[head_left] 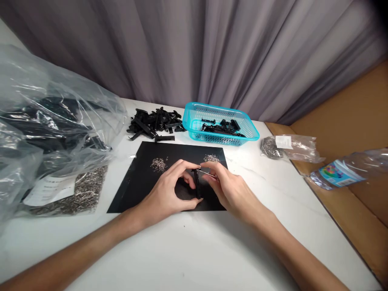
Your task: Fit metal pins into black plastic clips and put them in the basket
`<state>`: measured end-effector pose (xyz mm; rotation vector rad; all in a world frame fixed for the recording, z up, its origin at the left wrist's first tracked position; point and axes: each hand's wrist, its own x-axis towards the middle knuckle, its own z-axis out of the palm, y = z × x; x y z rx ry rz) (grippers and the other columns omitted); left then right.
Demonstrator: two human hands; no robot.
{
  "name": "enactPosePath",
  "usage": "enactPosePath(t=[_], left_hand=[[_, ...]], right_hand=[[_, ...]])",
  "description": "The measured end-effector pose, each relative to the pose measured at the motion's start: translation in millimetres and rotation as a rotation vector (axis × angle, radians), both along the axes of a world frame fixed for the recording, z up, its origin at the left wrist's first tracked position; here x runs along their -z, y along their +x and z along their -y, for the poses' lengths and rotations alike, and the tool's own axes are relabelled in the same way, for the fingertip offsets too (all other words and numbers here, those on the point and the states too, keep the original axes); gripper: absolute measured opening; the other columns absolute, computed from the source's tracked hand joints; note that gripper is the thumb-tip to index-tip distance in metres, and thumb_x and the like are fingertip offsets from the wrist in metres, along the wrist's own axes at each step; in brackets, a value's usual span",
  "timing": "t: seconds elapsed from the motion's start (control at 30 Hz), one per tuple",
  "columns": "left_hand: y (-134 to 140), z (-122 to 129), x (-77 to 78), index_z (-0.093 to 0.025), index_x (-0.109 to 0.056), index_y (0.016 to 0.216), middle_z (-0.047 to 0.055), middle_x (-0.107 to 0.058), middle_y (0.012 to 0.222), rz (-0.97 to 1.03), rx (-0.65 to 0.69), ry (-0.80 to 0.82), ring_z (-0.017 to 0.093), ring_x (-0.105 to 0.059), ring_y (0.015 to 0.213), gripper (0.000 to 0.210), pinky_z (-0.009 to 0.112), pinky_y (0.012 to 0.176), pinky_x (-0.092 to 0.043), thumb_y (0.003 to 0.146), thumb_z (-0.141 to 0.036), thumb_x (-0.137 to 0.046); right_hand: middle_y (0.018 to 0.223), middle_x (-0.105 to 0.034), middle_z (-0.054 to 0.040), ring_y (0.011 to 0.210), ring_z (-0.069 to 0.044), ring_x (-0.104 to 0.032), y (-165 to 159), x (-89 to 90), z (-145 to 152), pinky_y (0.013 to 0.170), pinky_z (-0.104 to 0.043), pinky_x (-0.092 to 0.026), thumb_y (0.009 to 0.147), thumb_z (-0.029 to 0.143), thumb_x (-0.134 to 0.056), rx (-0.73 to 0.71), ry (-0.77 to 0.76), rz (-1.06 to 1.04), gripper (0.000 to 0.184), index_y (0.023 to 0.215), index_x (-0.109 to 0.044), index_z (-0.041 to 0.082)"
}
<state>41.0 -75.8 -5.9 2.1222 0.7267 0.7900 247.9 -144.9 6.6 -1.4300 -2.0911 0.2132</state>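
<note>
Over a black mat (130, 190), my left hand (169, 188) grips a slim black plastic part (198, 186) upright between thumb and fingers. My right hand (232, 188) pinches a thin metal tool (207, 174) whose tip reaches the upper end of that part. What kind of tool it is cannot be made out, as the fingers cover most of it. On the mat behind the hands lie two small heaps of metal pieces, a left heap (159, 164) and a right heap (211, 158).
Loose black parts (156, 121) are piled behind the mat, beside a blue basket (252, 135) holding more. Clear plastic bags (100, 101) crowd the left, one with metal pieces (87, 190). A small bag (273, 147), a bottle (339, 173) and cardboard (360, 121) are at right.
</note>
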Motion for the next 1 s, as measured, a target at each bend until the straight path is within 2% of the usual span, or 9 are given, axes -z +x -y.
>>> enactPosePath(t=[0.07,0.27,0.53,0.77,0.9,1.0], left_hand=[[0.1,-0.1,-0.2,-0.025,-0.057,0.123,-0.002,-0.059,0.094,-0.001,-0.006,0.014,0.016,-0.065,0.084,0.055,0.032,0.079,-0.054,0.073,-0.019,-0.081],[-0.4,0.5,-2.0,-0.025,-0.057,0.124,-0.002,-0.061,0.094,-0.002,-0.012,0.005,0.016,-0.065,0.085,0.057,0.033,0.081,-0.055,0.073,-0.018,-0.081],[1.7,-0.2,-1.0,-0.024,-0.058,0.122,-0.002,-0.061,0.093,0.006,-0.019,0.005,0.016,-0.065,0.083,0.054,0.033,0.080,-0.055,0.073,-0.019,-0.082],[2.0,-0.7,0.0,-0.023,-0.057,0.119,-0.003,-0.061,0.089,0.029,-0.049,-0.046,0.017,-0.066,0.082,0.056,0.034,0.079,-0.055,0.071,-0.020,-0.084],[1.8,-0.2,-0.5,-0.024,-0.058,0.119,-0.003,-0.062,0.091,0.018,-0.043,-0.035,0.016,-0.066,0.082,0.055,0.034,0.079,-0.055,0.071,-0.019,-0.084],[2.5,-0.1,-0.9,-0.024,-0.058,0.119,-0.002,-0.062,0.092,0.005,-0.042,-0.020,0.016,-0.065,0.083,0.054,0.033,0.079,-0.054,0.071,-0.019,-0.083]], right_hand=[[0.118,-0.074,-0.0096,0.077,-0.018,-0.074,-0.7,-1.8,1.2,0.058,-0.027,-0.049,0.111,0.029,-0.034,-0.024,-0.025,0.009,0.030,0.137,-0.048,0.024],[0.103,-0.078,-0.0069,0.060,-0.016,-0.069,0.3,-0.1,2.3,0.052,-0.027,-0.045,0.110,0.028,-0.039,-0.020,-0.017,0.037,0.031,0.139,-0.049,0.022],[0.111,-0.076,-0.0099,0.080,-0.019,-0.075,-1.7,14.2,1.1,0.057,-0.028,-0.053,0.110,0.023,-0.037,-0.026,0.074,0.033,0.036,0.143,-0.052,0.021],[0.117,-0.077,-0.0105,0.080,-0.020,-0.077,-6.0,15.2,0.9,0.058,-0.029,-0.057,0.109,0.021,-0.039,-0.054,-0.020,-0.050,0.041,0.149,-0.046,0.019],[0.117,-0.076,-0.0098,0.087,-0.021,-0.077,-6.2,15.4,-0.9,0.062,-0.030,-0.057,0.109,0.021,-0.038,-0.045,0.009,-0.100,0.037,0.143,-0.052,0.021],[0.109,-0.077,-0.0090,0.079,-0.019,-0.076,-7.8,15.0,-1.8,0.057,-0.029,-0.054,0.109,0.023,-0.039,-0.028,0.005,-0.102,0.035,0.141,-0.053,0.020]])
